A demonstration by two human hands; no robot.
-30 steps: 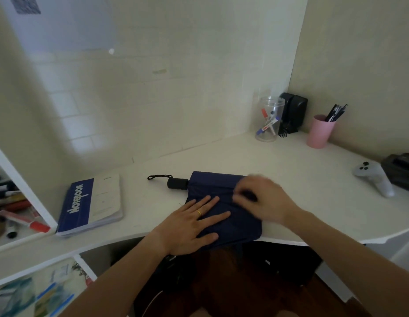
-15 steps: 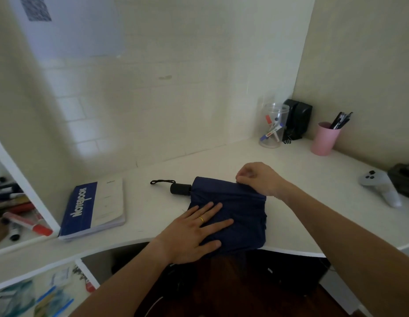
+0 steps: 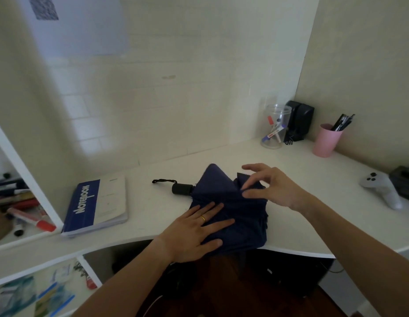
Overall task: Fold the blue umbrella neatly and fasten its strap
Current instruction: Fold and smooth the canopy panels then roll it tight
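The right hand (image 3: 273,187) has its grip pinched on a raised fold of the dark blue fabric umbrella (image 3: 224,202), thumb and forefinger closed on the cloth while the other fingers fan out above. The left hand (image 3: 194,229) lies flat and spread, gripping nothing, pressing the near part of the canopy onto the white table (image 3: 313,202). The umbrella sits at the table's front edge, its black stubby handle (image 3: 181,188) and black wrist loop (image 3: 164,180) pointing left toward a blue-and-white notebook (image 3: 96,205).
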